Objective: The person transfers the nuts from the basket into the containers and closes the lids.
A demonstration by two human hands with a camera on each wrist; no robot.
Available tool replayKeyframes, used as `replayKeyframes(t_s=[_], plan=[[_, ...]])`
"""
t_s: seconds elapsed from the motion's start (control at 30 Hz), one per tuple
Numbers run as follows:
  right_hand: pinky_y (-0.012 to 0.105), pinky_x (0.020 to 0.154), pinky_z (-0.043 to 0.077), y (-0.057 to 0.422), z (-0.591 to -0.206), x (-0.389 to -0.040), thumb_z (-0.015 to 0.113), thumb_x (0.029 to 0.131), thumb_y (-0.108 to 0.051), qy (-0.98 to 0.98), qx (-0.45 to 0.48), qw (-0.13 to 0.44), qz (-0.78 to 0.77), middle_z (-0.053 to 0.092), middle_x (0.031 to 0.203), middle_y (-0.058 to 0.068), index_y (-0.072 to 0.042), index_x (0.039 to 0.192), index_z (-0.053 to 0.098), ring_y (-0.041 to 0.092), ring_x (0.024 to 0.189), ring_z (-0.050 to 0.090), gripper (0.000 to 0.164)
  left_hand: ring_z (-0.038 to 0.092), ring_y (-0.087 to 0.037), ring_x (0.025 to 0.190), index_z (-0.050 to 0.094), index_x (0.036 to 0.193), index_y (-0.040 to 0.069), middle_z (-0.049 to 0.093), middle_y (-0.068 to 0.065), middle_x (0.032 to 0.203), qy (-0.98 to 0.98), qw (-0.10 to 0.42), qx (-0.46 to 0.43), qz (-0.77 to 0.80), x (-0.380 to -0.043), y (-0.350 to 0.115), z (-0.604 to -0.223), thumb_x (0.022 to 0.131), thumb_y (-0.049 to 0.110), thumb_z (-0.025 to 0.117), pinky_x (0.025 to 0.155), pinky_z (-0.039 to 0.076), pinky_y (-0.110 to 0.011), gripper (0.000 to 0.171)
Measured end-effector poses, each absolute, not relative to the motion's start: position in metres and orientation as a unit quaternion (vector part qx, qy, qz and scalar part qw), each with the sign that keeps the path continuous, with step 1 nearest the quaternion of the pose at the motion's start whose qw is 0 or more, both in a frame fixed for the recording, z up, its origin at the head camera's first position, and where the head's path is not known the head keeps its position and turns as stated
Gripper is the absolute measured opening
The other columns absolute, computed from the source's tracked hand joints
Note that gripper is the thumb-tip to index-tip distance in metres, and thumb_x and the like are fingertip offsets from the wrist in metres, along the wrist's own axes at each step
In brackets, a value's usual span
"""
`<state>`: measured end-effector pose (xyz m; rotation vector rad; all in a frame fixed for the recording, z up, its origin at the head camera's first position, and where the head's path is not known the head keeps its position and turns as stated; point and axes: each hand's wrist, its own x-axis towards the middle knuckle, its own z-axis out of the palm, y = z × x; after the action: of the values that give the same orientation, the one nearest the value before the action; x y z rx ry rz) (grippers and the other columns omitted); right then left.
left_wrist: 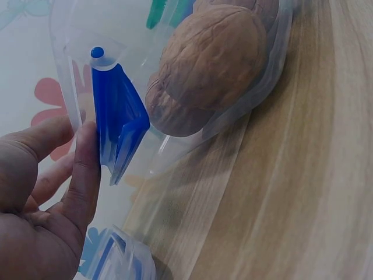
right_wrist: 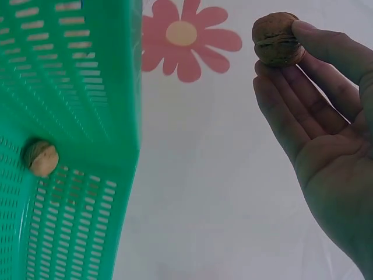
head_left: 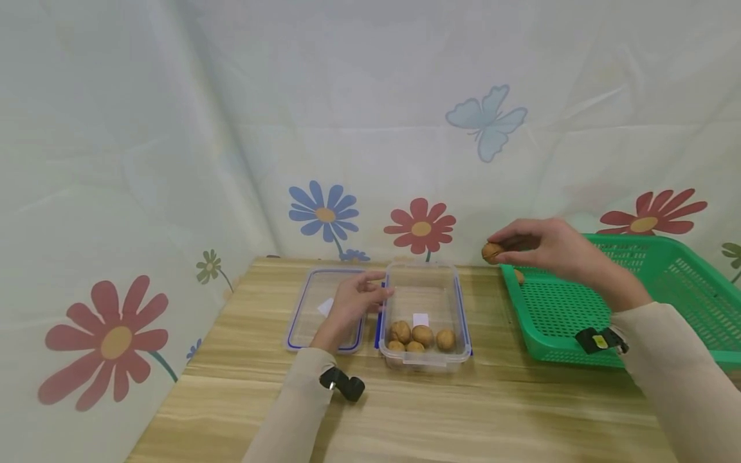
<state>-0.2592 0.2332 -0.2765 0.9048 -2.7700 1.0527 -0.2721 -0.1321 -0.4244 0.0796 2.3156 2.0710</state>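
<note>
My right hand [head_left: 547,247] pinches a walnut [head_left: 491,251] between thumb and fingertips, above the near-left corner of a green basket [head_left: 521,321]. The right wrist view shows the walnut [right_wrist: 277,39] at the fingertips, apart from the basket. A clear plastic box [head_left: 425,360] with blue clips stands on the table, several walnuts [head_left: 422,335] inside its near end. My left hand [head_left: 353,299] is at the box's left side, fingers fairly straight. In the left wrist view those fingers [left_wrist: 84,169] touch the box wall beside a blue clip [left_wrist: 116,119].
A clear lid [head_left: 295,321] with a blue seal lies flat left of the box, partly under the left hand. Another walnut [right_wrist: 42,158] lies in the basket. A flower-printed cloth [head_left: 347,128] hangs behind the wooden table [head_left: 405,418].
</note>
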Motion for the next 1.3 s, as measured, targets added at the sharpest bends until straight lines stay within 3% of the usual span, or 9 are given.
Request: replayKeyframes(t_s=[0.3, 0.5, 1.03, 1.3], plan=[[0.028, 0.077, 0.062, 0.213, -0.283, -0.246, 0.081, 0.097, -0.016, -0.877, 0.297, 0.019, 0.377, 0.076, 0.116, 0.004, -0.010, 0.128, 0.075, 0.018, 0.101, 0.074, 0.033, 0.073, -0.033, 0.099, 0.066, 0.142, 0.007, 0.073, -0.015, 0.111, 0.747, 0.018, 0.026, 0.665, -0.271, -0.131, -0.423, 0.097, 0.015, 0.081, 0.082, 0.065, -0.034, 0.048], [0.025, 0.085, 0.061, 0.201, -0.292, -0.242, 0.081, 0.096, -0.011, -0.855, 0.317, 0.016, 0.411, 0.075, 0.115, 0.004, -0.007, 0.127, 0.075, 0.019, 0.101, 0.074, 0.032, 0.073, -0.034, 0.099, 0.065, 0.142, 0.007, 0.073, -0.015, 0.111, 0.747, 0.022, 0.025, 0.664, -0.270, -0.131, -0.423, 0.097, 0.017, 0.081, 0.082, 0.065, -0.034, 0.049], [0.027, 0.088, 0.061, 0.174, -0.319, -0.226, 0.082, 0.095, -0.015, -0.839, 0.323, -0.015, 0.437, 0.075, 0.115, 0.003, -0.007, 0.126, 0.075, 0.020, 0.104, 0.073, 0.033, 0.072, -0.041, 0.105, 0.065, 0.143, 0.007, 0.072, -0.017, 0.113, 0.745, 0.023, 0.032, 0.666, -0.270, -0.133, -0.424, 0.097, 0.018, 0.081, 0.083, 0.065, -0.034, 0.050], [0.029, 0.087, 0.061, 0.168, -0.331, -0.225, 0.082, 0.096, -0.016, -0.833, 0.332, -0.057, 0.439, 0.076, 0.114, 0.002, -0.006, 0.125, 0.075, 0.019, 0.102, 0.073, 0.031, 0.072, -0.038, 0.105, 0.065, 0.143, 0.009, 0.072, -0.015, 0.114, 0.747, 0.024, 0.029, 0.664, -0.271, -0.133, -0.425, 0.097, 0.019, 0.081, 0.084, 0.064, -0.035, 0.050]])
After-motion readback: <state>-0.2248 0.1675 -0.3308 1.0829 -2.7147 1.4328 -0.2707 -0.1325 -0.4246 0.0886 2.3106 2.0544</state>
